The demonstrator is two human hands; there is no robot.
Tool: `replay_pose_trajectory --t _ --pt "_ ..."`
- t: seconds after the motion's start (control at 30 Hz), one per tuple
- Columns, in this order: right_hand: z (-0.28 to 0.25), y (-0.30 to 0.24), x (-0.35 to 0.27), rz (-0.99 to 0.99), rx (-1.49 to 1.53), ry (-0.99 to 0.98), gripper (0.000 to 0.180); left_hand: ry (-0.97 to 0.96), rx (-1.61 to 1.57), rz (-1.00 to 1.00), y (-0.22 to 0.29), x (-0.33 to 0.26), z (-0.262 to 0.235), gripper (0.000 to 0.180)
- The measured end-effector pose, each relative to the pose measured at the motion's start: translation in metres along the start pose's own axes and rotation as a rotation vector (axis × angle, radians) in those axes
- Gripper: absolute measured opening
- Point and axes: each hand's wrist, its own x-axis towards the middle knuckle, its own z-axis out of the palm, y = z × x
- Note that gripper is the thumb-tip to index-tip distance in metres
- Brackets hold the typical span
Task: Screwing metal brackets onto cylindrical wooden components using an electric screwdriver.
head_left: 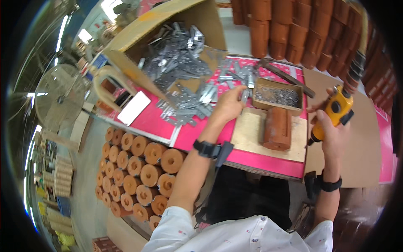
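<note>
My left hand (229, 104) is closed, pinching a small flat metal strip (244, 96) just left of the cardboard tray of screws (277, 94). In my right hand (333, 130) is a yellow power screwdriver (338, 108), its dark tip pointing down and to the left. Between the hands, a brown grooved cylinder (277, 129) lies on a pale wooden board (247, 136), with neither hand touching it. Loose metal strips (189, 107) are scattered on the pink table to the left of my left hand.
A large cardboard box (147, 67) of metal strips lies tipped at the far left. A hammer (287, 77) rests behind the tray. Brown cylinders (260, 29) stand in rows at the back; more cylinders (140, 168) are stacked at lower left. A fan (59, 98) stands beyond.
</note>
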Motion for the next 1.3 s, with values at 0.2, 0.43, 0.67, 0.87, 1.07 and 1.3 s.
replay_pose_trajectory --t 0.2,0.43,0.67,0.87,1.07,1.3 --pt "0.011 -0.001 0.013 0.021 0.080 -0.013 0.022 -0.148 -0.746 0.011 0.082 -0.016 -0.008 0.047" --pt "0.009 -0.004 0.014 -0.015 0.116 -0.041 0.029 -0.245 -0.691 0.026 0.100 -0.002 0.025 0.043" --pt "0.005 -0.005 0.014 -0.006 0.064 -0.043 0.031 -0.188 -0.500 0.078 0.097 0.006 0.035 0.045" --pt "0.009 -0.005 0.013 0.006 0.084 -0.056 0.033 -0.277 -0.451 0.030 0.082 0.016 0.041 0.052" --pt "0.007 -0.005 0.015 -0.021 0.047 -0.048 0.034 -0.353 -0.280 0.015 0.084 0.016 0.037 0.060" --pt "0.010 -0.006 0.015 0.004 0.025 -0.056 0.034 -0.343 -0.622 -0.032 0.075 0.016 0.045 0.054"
